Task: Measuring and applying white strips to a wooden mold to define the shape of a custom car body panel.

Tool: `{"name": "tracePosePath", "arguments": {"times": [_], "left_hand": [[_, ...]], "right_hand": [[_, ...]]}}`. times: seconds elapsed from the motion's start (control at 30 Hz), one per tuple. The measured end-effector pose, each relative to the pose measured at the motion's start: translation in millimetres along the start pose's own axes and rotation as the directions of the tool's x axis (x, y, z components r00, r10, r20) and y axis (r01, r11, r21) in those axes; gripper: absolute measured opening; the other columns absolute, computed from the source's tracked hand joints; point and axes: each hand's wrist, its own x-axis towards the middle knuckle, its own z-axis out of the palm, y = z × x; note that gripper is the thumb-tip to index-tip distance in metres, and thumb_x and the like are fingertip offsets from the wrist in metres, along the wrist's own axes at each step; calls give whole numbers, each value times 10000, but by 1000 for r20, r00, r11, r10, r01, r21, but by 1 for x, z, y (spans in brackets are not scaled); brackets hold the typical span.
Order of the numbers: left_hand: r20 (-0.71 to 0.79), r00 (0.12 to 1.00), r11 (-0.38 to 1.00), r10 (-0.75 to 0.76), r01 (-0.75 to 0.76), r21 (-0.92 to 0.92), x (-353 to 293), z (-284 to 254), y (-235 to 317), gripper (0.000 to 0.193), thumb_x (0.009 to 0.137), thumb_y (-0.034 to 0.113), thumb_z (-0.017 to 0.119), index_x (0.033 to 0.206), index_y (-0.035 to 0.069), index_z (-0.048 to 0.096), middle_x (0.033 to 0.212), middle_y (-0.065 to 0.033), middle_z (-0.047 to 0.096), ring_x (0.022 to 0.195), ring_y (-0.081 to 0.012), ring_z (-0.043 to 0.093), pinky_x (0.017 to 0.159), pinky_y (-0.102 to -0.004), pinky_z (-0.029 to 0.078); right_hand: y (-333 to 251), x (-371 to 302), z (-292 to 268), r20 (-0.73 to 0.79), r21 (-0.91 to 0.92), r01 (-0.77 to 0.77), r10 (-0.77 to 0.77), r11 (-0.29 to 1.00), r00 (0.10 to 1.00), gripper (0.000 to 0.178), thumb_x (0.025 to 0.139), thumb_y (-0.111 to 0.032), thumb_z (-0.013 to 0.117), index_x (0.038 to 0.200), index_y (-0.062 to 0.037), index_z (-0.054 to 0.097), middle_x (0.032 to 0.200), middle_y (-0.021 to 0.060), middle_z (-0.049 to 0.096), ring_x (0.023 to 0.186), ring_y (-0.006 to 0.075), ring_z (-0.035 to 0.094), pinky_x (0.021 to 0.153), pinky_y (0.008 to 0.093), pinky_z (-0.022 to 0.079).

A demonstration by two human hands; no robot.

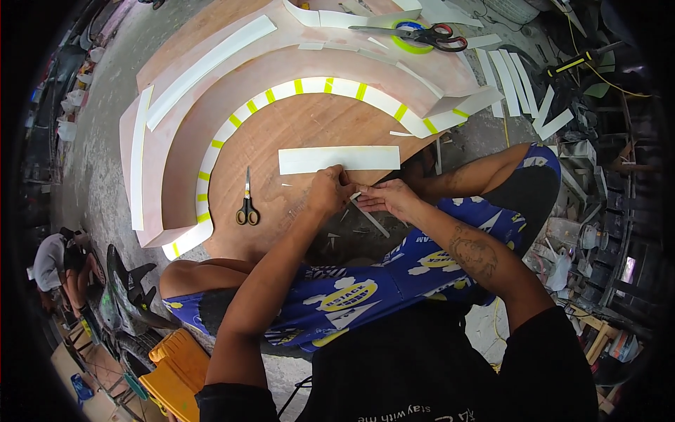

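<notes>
A flat white strip [339, 160] lies on the brown wooden board [295, 123] before me. My left hand [330, 190] is at its lower edge, a knuckle overlapping it, thumb and fingers closed in a pinch. Close beside it on the right, my right hand [389, 197] has its fingertips pinched together. A thin white sliver [355, 196] shows at the right fingertips, between the two hands. What the left fingers hold is too small to make out. Black-handled scissors [247, 206] lie on the board left of my left hand.
A curved pinkish-white form [179, 130] arches around the board, its inner rim lined with white strip and yellow tape [299, 86]. Red-black scissors [439, 37] rest over a green tape roll [408, 48]. Several white strips [517, 81] and a screwdriver [569, 65] lie right. Another person [60, 264] crouches far left.
</notes>
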Motion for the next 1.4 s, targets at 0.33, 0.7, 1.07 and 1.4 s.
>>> {"name": "tracePosePath", "arguments": {"times": [0.33,0.7,1.07,1.4], "left_hand": [[117,991,980,62,-38,-194,-1,-12,-12,217,806,44,733,796,11,519,602,-58,561,492,-130,548,427,-268,437],[164,981,989,101,-82,-120,-1,-19,-13,256,772,-13,746,822,4,495,680,-69,585,545,-137,601,445,-276,493],[133,990,994,40,-26,-105,-3,-15,-7,220,781,-8,735,798,-3,516,670,-70,586,523,-132,576,429,-271,469],[25,999,982,47,-50,184,4,-10,-23,304,690,139,815,771,-1,557,631,-166,586,648,-244,620,611,-402,490]], "right_hand": [[1,0,6,-63,-39,6,-9,999,998,355,897,-205,689,1054,102,606,977,209,665,907,295,694,816,375,591],[9,1,14,-143,-45,17,-24,999,989,397,898,-251,688,1033,113,608,975,219,659,906,301,693,815,372,595],[14,2,18,-174,-4,89,-89,996,981,331,920,-161,652,1044,141,596,999,220,657,907,282,686,824,347,593],[19,6,14,-110,11,141,-139,990,984,256,903,-104,663,987,134,615,969,204,665,892,284,691,830,359,593]]}}
